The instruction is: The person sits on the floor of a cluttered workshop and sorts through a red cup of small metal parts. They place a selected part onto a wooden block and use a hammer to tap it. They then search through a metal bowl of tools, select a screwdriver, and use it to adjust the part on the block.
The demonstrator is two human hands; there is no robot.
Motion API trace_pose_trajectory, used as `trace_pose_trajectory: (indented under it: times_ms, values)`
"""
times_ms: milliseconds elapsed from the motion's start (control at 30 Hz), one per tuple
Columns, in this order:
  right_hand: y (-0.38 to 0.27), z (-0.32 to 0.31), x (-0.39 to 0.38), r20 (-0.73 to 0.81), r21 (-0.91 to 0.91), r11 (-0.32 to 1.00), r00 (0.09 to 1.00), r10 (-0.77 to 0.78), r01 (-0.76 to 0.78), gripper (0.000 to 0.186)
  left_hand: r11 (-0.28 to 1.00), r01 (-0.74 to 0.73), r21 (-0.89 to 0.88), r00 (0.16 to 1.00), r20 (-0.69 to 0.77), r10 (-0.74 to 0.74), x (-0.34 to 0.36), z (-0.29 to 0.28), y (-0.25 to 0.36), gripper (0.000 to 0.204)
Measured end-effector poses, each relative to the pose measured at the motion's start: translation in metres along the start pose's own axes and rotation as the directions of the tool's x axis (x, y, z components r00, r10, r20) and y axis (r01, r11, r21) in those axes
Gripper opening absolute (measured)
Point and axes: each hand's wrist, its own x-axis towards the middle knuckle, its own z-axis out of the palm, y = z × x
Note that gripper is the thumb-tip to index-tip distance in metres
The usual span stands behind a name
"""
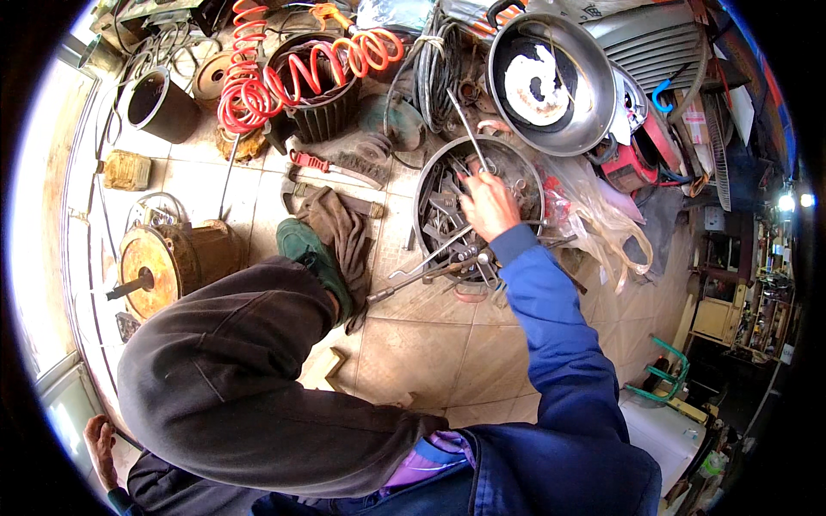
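Note:
My right hand [490, 205] reaches into a round metal tub [419, 193] heaped with wrenches, sockets and other hand tools [443, 211]. Its fingers are bent down among the tools, so whatever they grip is hidden. A long metal rod [467, 129] slants over the tub's far rim, and its lower end meets my knuckles. More long-handled tools [422, 279] stick out over the near rim. Far off at the lower left, my left hand [101, 451] hangs loosely bent, fingers a little apart, with nothing visible in it.
A steel pan [602, 112] stands beyond the tub, beside plastic bags [607, 232]. Red coiled hose [249, 99] lies over a black bucket [323, 120]. Left are a rusty motor-like cylinder [202, 254] and a dark pot [163, 107]. A red-handled knife-like tool [331, 166] lies near my shoe [314, 258].

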Motion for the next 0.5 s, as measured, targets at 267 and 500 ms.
trace_pose_trajectory:
  times_ms: [267,500]
  values:
    - [-0.042,0.044,0.05,0.382,0.014,0.863,0.8,0.462,-0.505,0.059,0.998,-0.018,-0.064,0.995,-0.096,0.012,0.003,-0.002,-0.022,0.038]
    - [-0.023,0.037,0.052,0.385,-0.021,0.873,0.802,0.457,-0.488,0.031,1.0,-0.028,-0.01,1.0,-0.011,0.028,0.004,-0.001,-0.013,0.039]
